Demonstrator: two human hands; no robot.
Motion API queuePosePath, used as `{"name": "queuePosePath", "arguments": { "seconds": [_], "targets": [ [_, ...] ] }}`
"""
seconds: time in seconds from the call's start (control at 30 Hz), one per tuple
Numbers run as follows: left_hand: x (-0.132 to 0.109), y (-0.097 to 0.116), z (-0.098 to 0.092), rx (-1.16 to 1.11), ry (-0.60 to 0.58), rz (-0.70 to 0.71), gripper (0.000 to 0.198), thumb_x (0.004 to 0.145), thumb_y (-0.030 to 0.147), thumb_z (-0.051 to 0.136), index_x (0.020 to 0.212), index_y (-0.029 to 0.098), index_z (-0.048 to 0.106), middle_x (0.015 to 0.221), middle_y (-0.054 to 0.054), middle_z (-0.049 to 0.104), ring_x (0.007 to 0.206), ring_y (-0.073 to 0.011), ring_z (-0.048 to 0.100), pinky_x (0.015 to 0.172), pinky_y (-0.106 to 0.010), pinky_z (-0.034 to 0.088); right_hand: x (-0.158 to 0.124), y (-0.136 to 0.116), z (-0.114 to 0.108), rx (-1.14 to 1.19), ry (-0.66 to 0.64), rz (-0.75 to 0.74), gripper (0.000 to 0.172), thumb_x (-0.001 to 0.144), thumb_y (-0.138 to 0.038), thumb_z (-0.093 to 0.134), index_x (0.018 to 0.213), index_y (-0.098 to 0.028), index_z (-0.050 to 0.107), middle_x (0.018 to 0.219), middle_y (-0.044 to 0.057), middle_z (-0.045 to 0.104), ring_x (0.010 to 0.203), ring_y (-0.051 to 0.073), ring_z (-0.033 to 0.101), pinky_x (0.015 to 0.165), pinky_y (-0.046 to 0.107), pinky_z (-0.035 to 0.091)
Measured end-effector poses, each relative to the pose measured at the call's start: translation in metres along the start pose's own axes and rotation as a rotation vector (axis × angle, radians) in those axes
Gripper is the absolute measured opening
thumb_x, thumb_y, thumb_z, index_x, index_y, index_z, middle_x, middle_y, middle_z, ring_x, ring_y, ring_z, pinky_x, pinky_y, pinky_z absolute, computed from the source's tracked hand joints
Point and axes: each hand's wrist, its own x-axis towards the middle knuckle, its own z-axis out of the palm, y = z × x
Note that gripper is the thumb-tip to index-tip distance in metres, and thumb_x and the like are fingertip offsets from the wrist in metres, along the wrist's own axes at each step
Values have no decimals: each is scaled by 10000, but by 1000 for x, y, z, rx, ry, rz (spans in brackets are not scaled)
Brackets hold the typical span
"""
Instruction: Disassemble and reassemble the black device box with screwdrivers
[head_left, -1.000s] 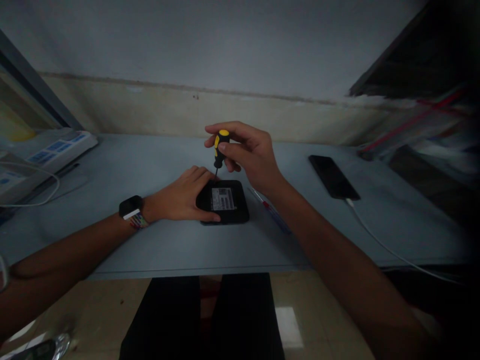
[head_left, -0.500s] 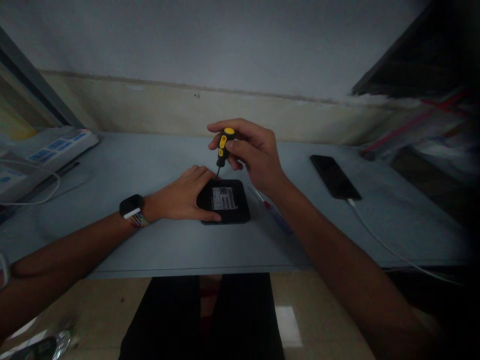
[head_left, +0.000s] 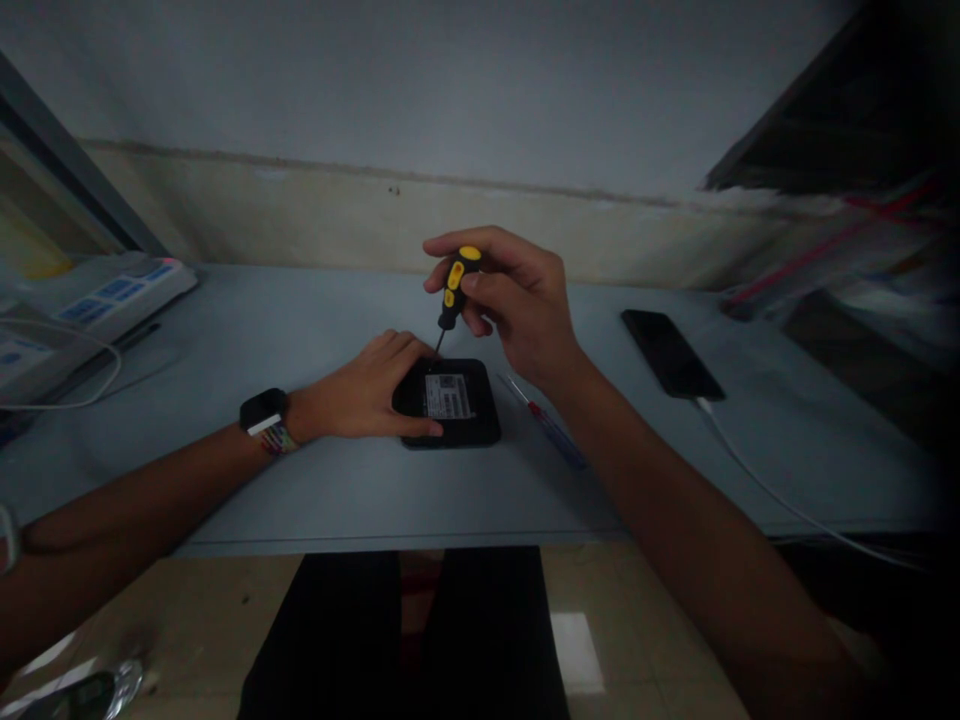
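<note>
A flat black box with rounded corners point(head_left: 480, 405) lies on the table, a white printed label point(head_left: 448, 396) on its upper face. My left hand point(head_left: 375, 390) grips it from the left, thumb along the near edge and fingers at the far edge. Between the thumb and fingers of my right hand point(head_left: 521, 300) is a yellow and black screwdriver point(head_left: 456, 285). Its shaft slants down to the left, the tip at the box's far left part; whether it sits in a screw I cannot tell. A second screwdriver with a clear bluish handle point(head_left: 556, 437) lies right of the box.
A black phone point(head_left: 671, 352) with a white cable point(head_left: 750, 480) plugged in lies to the right. White power strips point(head_left: 120, 300) and cables occupy the table's left end. Blurred plastic bags point(head_left: 862, 260) are at the far right. A wall point(head_left: 375, 220) runs along the back edge.
My right hand has moved slightly right and up, and the screwdriver's handle leans further to the right. My left hand and the black box stay in place.
</note>
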Motion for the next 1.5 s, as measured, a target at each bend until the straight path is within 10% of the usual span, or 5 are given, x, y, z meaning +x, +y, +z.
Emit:
{"name": "queuePosePath", "arguments": {
  "seconds": [0.43, 0.93, 1.27, 1.5],
  "targets": [
    [2, -4, -3, -68, 192, 17, 176, 1047, 385, 651, 1101, 219, 630, 1104, -70, 666, 1070, -247, 632, 995, -428, 526, -1, -8, -1, 30, 32, 13, 283, 880, -436, 778, 1115, -279, 771, 1001, 54, 785, 610, 171, 595, 429, 307, 475],
    [2, -11, -10, 25, 198, -4, 115, 1020, 305, 622, 1014, 214, 691, 1074, -74, 698, 1070, -261, 626, 1002, -440, 514, 1, -5, -1, 71, 97, -68, 230, 914, -385, 734, 1105, -274, 796, 968, 23, 791, 500, 115, 443, 415, 276, 401],
    [-2, -72, -49, 160, 326, -398, 228, 859, 445, 704, 837, 225, 759, 990, -99, 731, 923, -275, 643, 981, -511, 545, 5, 2, -5, 109, 152, -84, 222, 931, -399, 728, 1101, -268, 781, 970, 20, 784, 480, 94, 443, 410, 273, 326],
    [-5, -82, -60, 87, 210, -530, 177, 763, 439, 791, 744, 263, 796, 853, -57, 765, 865, -276, 690, 901, -467, 572, 4, 8, -6, 62, 130, -23, 318, 874, -543, 781, 1088, -310, 747, 992, 5, 783, 488, 125, 471, 380, 306, 373]
  ]
}}
